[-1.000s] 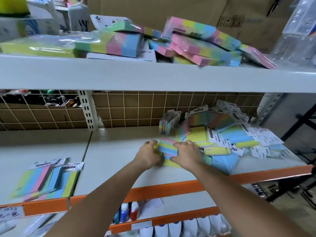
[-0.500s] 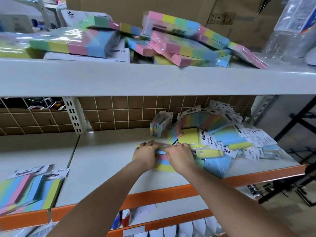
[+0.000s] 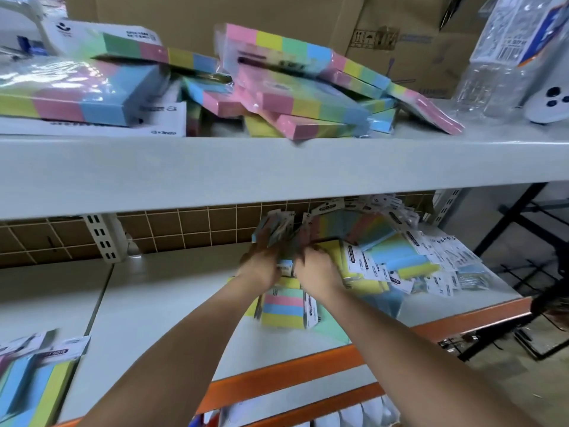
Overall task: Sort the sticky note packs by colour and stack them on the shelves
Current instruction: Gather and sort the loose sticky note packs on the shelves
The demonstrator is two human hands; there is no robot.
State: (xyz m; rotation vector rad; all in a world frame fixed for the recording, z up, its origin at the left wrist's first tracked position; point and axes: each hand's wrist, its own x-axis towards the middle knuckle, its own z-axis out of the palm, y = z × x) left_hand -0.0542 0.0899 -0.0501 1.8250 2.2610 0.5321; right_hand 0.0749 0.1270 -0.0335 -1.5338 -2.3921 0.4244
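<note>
On the middle shelf point(image 3: 172, 291) lies a heap of small sticky note packs point(image 3: 397, 257) in yellow, blue and striped colours with white header cards. My left hand point(image 3: 261, 265) curls round the foot of a few upright striped packs point(image 3: 272, 226) at the heap's left back. My right hand point(image 3: 317, 271) is right beside it, with its fingers curled into the same bundle next to a yellow pack point(image 3: 331, 249). Motion blur hides the exact grip. In front of my wrists a striped pack point(image 3: 283, 311) lies flat on a green one point(image 3: 332, 329).
Large striped packs point(image 3: 301, 97) lie jumbled on the upper shelf point(image 3: 277, 167), in front of cardboard boxes point(image 3: 400, 41), with wrapped bottles point(image 3: 505, 57) at the right. More striped packs point(image 3: 34, 383) lie at the lower left. A slotted bracket point(image 3: 103, 238) stands at the back wall.
Both hands have left the striped pack lying flat near the shelf front and reached further back to the upright packs. The view has tilted up and shifted left.
</note>
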